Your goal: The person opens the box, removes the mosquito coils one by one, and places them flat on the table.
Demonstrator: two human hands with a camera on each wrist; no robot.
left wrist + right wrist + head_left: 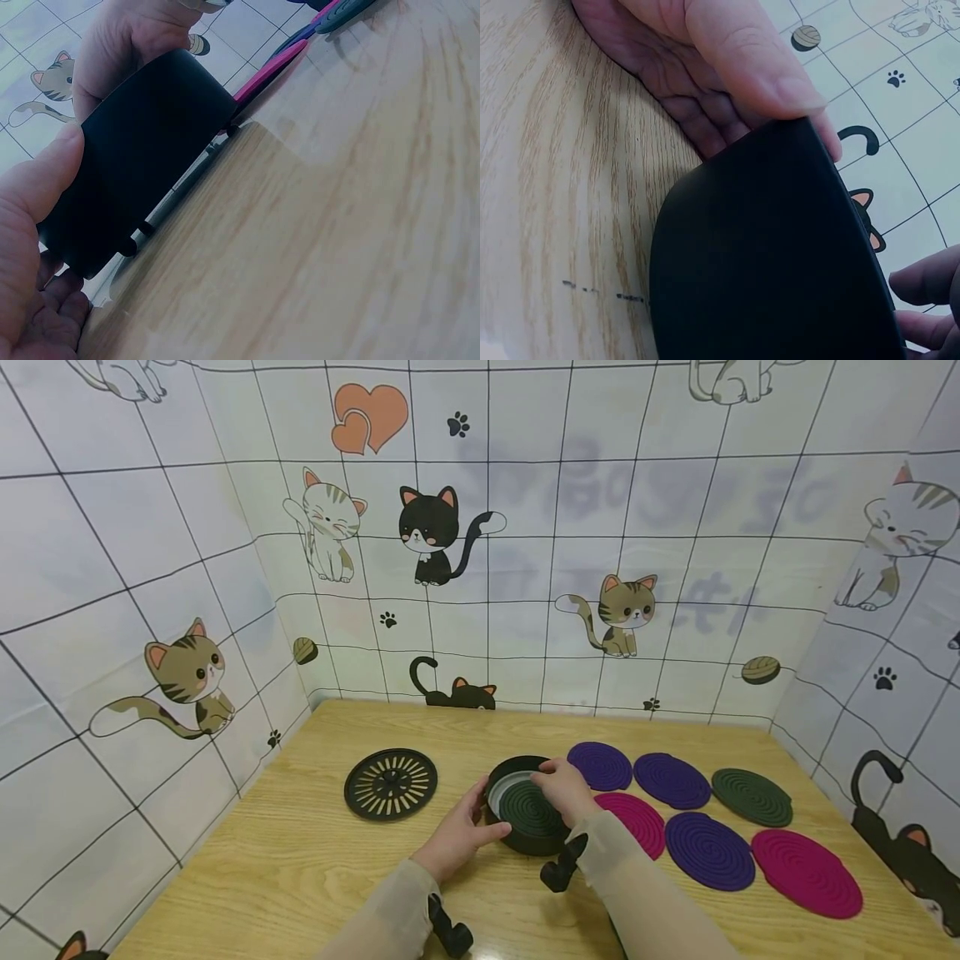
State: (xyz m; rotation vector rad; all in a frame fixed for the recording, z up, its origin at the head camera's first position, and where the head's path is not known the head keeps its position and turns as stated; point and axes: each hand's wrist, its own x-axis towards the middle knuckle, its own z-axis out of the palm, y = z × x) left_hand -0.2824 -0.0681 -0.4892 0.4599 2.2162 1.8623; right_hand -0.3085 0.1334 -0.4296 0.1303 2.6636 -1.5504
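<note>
A round black mosquito coil holder (pixel 525 845) stands on the wooden table in front of me, with a pale grey inner floor. Inside it lies a green mosquito coil (pixel 529 805). My left hand (pixel 459 833) grips the holder's left side, its thumb at the near rim and its fingers bent around the wall. Over the right side reaches my right hand (pixel 567 790), fingertips inside the holder at the coil's far edge; I cannot tell whether they pinch the coil. The left wrist view shows the holder's wall (pixel 142 150) and small feet close to the tabletop.
A black slotted lid (pixel 391 784) lies to the left. On the right lie several coils: purple (pixel 709 852), magenta (pixel 807 873) and green (pixel 752 797). My right sleeve (pixel 645 881) partly covers a green edge near the front. Cat-patterned walls (pixel 517 610) enclose the table (pixel 300 860).
</note>
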